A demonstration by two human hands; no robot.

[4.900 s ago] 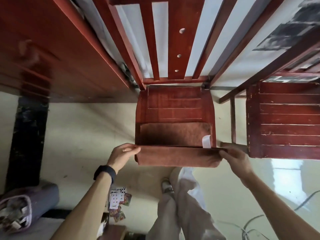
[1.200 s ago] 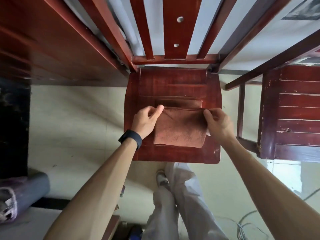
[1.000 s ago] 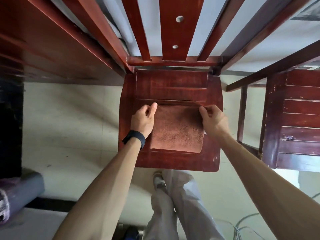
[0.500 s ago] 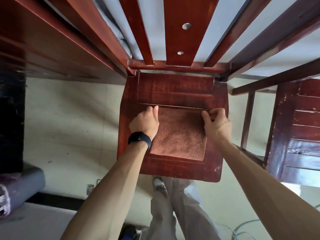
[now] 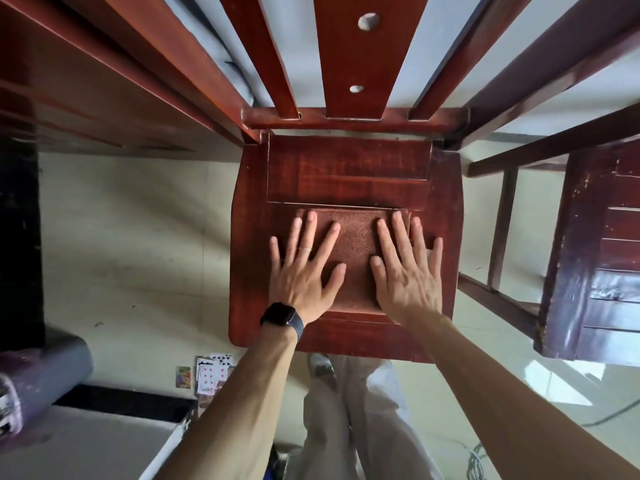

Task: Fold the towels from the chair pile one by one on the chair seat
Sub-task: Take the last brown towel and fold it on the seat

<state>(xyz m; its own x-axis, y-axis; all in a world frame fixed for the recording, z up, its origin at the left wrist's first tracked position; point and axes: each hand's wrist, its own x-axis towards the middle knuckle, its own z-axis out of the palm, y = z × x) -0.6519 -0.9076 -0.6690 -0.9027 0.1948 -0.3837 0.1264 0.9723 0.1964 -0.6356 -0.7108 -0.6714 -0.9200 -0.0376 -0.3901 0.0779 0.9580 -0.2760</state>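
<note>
A brown towel [image 5: 356, 244], folded into a small rectangle, lies flat on the front half of the red wooden chair seat [image 5: 346, 168]. My left hand [image 5: 304, 268] lies flat on the towel's left part, fingers straight and spread, with a black watch on the wrist. My right hand [image 5: 405, 268] presses flat on the towel's right part, its outer fingers reaching past the towel's edge onto the seat. No pile of other towels is in view.
The chair's slatted back [image 5: 353, 57] rises just behind the seat. A second dark wooden chair [image 5: 595, 254] stands to the right. A wooden board [image 5: 86, 91] runs along the left. Playing cards [image 5: 207, 372] and a grey roll [image 5: 45, 375] lie on the floor.
Both hands let go of the towel's far corners and now lie flat on top of it with fingers spread. The towel stays folded on the seat.
</note>
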